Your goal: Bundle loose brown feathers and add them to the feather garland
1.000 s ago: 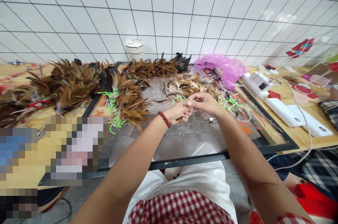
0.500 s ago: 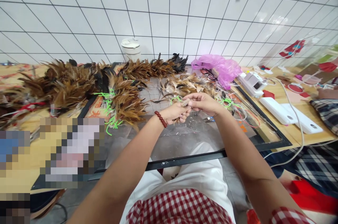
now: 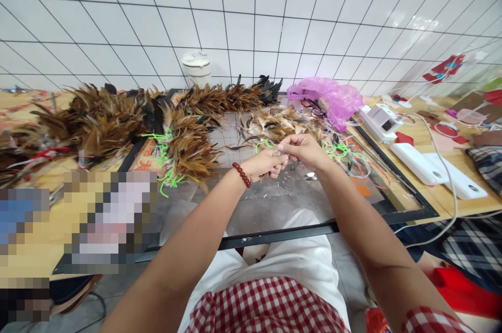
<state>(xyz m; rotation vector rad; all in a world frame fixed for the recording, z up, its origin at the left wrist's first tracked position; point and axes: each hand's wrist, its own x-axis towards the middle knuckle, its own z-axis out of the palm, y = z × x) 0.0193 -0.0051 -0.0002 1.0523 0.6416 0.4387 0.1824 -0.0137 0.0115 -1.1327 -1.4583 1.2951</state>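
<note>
My left hand, with a red bead bracelet at the wrist, is curled closed around a small bunch of feathers, mostly hidden; brown tips show just beneath the fingers. Meeting it at the fingertips, my right hand is pinched closed; whatever lies in that pinch is too small to make out. Right behind both hands is a pile of loose tan and white feathers. To the left lie brown feather bunches tied with bright green string. More green string lies beside my right wrist.
A black-framed clear panel covers the work area. Small scissors or a blade lie near my right forearm. Further back are a pink plastic bag, glasses and a white lidded cup. White power strips and a cable sit right.
Both hands stay together at nearly the same spot. The pale feather tuft seen between the fingertips earlier is now mostly hidden. The view has shifted slightly.
</note>
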